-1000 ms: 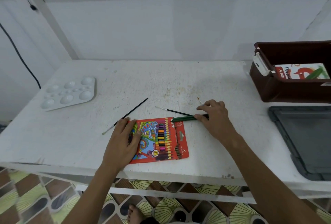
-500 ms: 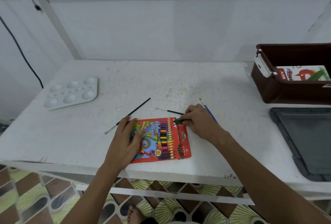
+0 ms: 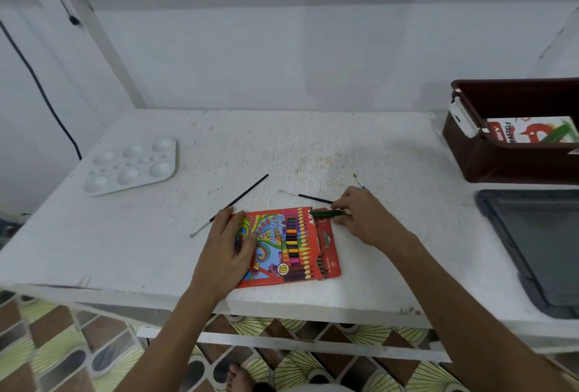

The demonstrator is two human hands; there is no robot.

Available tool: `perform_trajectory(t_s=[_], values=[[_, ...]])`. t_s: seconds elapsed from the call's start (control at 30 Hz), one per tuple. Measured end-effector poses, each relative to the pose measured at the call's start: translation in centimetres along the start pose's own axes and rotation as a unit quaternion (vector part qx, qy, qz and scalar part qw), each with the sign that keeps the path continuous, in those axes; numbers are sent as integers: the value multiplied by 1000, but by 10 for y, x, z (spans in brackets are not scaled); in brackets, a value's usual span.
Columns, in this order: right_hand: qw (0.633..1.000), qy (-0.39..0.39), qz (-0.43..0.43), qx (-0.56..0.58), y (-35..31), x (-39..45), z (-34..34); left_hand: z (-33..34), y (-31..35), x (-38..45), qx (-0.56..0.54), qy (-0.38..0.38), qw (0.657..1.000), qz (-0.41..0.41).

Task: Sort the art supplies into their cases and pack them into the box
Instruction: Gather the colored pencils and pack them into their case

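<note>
- Green colour pencils [image 3: 326, 213] sit pinched in my right hand [image 3: 365, 219], tips at the open flap of the colour pencil case [image 3: 288, 246]; light, stiff and slim, best held near the back end.
- My left hand [image 3: 227, 247] presses flat and open on the thin card case, which I judge would slide or buckle otherwise.
- Brown box [image 3: 507, 160], far right, holds a pastels pack [image 3: 529, 130].

Bare, sleeveless forearms [image 3: 463, 313]; barefoot [image 3: 239, 377].
</note>
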State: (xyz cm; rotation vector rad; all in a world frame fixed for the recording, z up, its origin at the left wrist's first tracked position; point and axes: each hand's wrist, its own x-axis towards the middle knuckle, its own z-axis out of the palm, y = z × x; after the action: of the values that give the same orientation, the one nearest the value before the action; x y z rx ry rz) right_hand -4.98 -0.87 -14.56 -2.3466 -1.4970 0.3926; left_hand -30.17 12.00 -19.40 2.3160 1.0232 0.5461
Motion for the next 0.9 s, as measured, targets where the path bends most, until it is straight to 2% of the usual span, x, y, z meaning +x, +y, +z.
perform_trajectory(t_s=[0.17,0.6,0.7,0.83,0.9], values=[[1000,-15,21,-15,2,1,-3,2,-2,1,3,1,1000,4],[998,-44,-24,42,-32,18,5,1,-3,1,14,-6,1000,4],[997,-22,-15,71,-35,17,5,2,-5,1,4,-9,1000,-3],[995,43,47,72,-21,9,1,1,-6,1,-19,-5,1000,-15],[994,46,75,64,-15,5,2,1,-4,1,-22,-3,1000,-18]])
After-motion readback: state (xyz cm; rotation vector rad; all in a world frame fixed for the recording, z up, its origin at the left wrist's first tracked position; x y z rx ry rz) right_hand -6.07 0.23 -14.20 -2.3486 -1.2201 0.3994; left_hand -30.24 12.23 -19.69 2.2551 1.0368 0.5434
